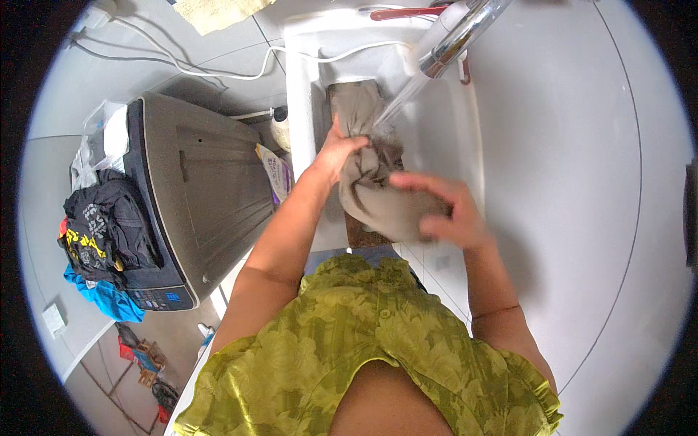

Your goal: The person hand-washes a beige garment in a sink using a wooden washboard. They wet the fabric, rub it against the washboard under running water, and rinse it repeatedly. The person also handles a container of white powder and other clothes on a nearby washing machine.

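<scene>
A wet grey-beige cloth garment (371, 204) lies bunched over a brown washboard (362, 235) in a white sink (300, 82). My left hand (341, 152) grips the garment near its middle, thumb on top. My right hand (444, 210), blurred, is at the garment's right side with its fingers apart; whether it touches the cloth cannot be told. Water runs from the chrome faucet (436, 62) onto the cloth beside my left hand.
A grey washing machine (218, 174) stands left, with dark clothes (109, 223) on its lid. Between it and the sink are a bottle (281, 131) and a detergent bag (274, 173). A white cable (218, 76) crosses the sink's back; a red-handled item (406, 13) lies there.
</scene>
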Available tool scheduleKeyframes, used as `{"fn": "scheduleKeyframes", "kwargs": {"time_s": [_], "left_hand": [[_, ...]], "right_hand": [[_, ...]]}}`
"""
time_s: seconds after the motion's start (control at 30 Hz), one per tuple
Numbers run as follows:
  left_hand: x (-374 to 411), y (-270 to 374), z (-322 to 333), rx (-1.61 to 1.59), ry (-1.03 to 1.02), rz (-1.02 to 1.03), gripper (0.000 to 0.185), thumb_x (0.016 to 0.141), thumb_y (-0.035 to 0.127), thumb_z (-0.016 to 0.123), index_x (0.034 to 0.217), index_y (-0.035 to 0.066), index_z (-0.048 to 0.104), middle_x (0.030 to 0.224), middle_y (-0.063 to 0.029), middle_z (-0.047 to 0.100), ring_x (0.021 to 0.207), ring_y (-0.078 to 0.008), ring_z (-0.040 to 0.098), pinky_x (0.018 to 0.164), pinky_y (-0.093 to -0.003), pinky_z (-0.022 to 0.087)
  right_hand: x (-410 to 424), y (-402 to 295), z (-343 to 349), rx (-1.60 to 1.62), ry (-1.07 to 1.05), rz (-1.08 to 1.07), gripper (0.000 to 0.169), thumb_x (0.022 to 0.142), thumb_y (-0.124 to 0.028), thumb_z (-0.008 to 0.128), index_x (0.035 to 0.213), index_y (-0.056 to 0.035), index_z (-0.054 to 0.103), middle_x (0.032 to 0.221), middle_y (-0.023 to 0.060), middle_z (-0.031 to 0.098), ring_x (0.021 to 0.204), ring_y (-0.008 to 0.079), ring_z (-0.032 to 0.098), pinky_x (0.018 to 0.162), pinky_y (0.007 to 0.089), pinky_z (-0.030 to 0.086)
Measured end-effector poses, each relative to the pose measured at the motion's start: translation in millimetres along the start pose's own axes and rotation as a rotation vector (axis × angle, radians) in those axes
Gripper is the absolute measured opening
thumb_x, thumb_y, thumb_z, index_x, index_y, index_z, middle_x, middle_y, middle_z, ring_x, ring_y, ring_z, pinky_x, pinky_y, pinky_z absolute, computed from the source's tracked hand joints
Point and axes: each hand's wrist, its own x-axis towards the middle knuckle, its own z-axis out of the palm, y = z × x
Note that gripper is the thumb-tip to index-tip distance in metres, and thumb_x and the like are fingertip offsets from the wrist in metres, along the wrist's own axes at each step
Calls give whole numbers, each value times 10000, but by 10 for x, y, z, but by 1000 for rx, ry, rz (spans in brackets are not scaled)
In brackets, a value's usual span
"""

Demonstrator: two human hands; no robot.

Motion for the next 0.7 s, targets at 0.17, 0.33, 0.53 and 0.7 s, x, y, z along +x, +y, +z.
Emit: {"fn": "scheduleKeyframes", "kwargs": {"time_s": [0.17, 0.33, 0.53, 0.7], "left_hand": [[-100, -177, -206, 1266, 80, -57, 739, 778, 266, 644, 1423, 177, 294, 1376, -285, 304, 1255, -435, 362, 1068, -457, 300], [277, -323, -463, 888, 302, -45, 596, 814, 328, 581, 1339, 102, 411, 1376, -289, 341, 1219, -406, 425, 991, -406, 378], [56, -418, -289, 1070, 392, 352, 471, 727, 79, 579, 1194, 41, 538, 1254, -218, 485, 1128, -394, 484, 975, -401, 393], [-595, -423, 65, 1093, 218, 566, 463, 676, -16, 467, 1123, 52, 566, 1297, -189, 494, 1237, -363, 424, 1051, -440, 292]], "right_hand": [[598, 1440, -290, -620, 263, 277, 677, 840, -535, 550, 1358, -115, 427, 1422, 189, 358, 1316, 363, 322, 1057, 448, 285], [1446, 1747, -11, -655, 190, 399, 627, 913, -454, 482, 1407, -92, 351, 1476, 245, 189, 1356, 362, 239, 1084, 433, 246], [1453, 2317, -198, -505, 62, 209, 382, 883, -283, 573, 1132, 6, 560, 1089, 141, 608, 1030, 255, 551, 907, 369, 414], [433, 1405, 261, -546, 507, -160, 307, 817, -196, 606, 1064, -23, 551, 1062, 171, 568, 996, 365, 518, 895, 447, 364]]}}
